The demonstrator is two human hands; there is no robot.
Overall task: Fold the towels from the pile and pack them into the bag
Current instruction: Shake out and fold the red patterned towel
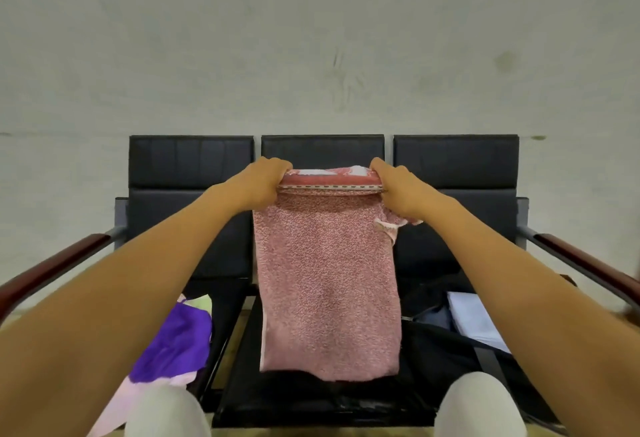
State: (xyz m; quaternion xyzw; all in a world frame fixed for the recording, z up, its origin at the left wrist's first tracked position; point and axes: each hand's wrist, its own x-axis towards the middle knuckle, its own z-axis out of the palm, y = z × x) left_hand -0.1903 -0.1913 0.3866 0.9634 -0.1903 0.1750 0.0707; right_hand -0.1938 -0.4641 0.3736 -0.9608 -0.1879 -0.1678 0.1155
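A pink terry towel (329, 284) hangs doubled in front of me, above the middle seat. My left hand (263, 182) is shut on its top left corner and my right hand (398, 187) is shut on its top right corner. The towel's lower edge reaches down to the seat. On the left seat lies the pile (173, 343) with a purple towel on top and pale pink and light green cloth under it. On the right seat sits a black bag (446, 336), open, with a folded light blue towel (474, 319) inside.
A row of three black padded chairs (190, 163) stands against a pale wall. Dark red armrests (52, 270) run along both outer sides. My knees in light trousers (166, 412) show at the bottom edge.
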